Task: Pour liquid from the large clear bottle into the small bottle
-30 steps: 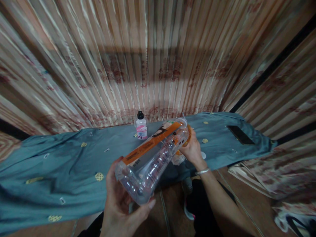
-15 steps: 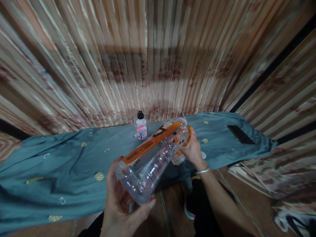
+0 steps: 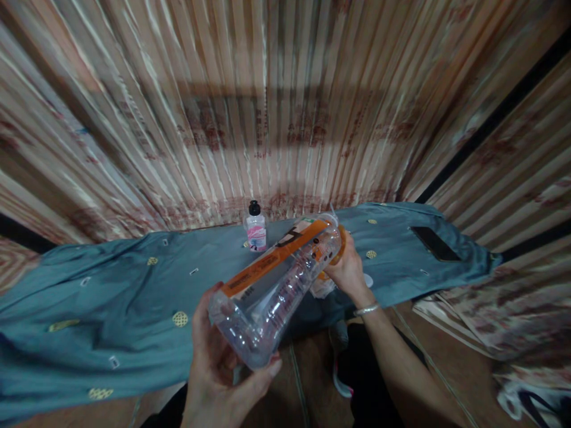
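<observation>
A large clear plastic bottle (image 3: 285, 303) with an orange printed label is held tilted in front of me, its wide base toward the lower left. My left hand (image 3: 218, 356) cups that base, fingers behind it and thumb at the underside. At the upper right, my right hand (image 3: 348, 267) is wrapped round the narrow end, near an orange part; its fingertips are mostly hidden. Beneath the right hand sits a clear plastic item (image 3: 322, 289) with some orange on it, partly covered. Beside the right wrist a white round piece (image 3: 368, 279) shows.
A small bottle (image 3: 256, 229) with a black cap and pink label stands behind the large one. A black phone (image 3: 435, 244) lies at the right on the blue-green cloth (image 3: 134, 297). Striped curtains (image 3: 285, 119) hang close behind. Dark poles run along both sides.
</observation>
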Tool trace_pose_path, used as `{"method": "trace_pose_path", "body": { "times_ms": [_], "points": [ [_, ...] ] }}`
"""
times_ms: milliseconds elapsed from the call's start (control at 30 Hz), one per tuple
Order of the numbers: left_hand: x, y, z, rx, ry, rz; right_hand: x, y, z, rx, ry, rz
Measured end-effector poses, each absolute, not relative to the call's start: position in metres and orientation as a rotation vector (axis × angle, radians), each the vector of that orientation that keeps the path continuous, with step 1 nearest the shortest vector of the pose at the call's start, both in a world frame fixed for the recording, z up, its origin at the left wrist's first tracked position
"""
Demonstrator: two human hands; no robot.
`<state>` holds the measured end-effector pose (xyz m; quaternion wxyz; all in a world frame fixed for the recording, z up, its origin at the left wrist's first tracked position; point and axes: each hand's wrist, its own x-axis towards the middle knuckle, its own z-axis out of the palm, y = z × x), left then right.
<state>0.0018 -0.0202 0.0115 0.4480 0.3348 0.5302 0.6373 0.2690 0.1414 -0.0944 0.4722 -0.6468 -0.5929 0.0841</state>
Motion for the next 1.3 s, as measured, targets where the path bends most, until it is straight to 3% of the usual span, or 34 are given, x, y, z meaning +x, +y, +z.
{"method": "trace_pose_path", "body": {
  "times_ms": [1300],
  "points": [
    [-0.0053, -0.0160, 0.0104, 0.724, 1.217, 1.488, 0.2661, 0.1390, -0.0921, -1.594, -1.440, 0.197]
  ]
}}
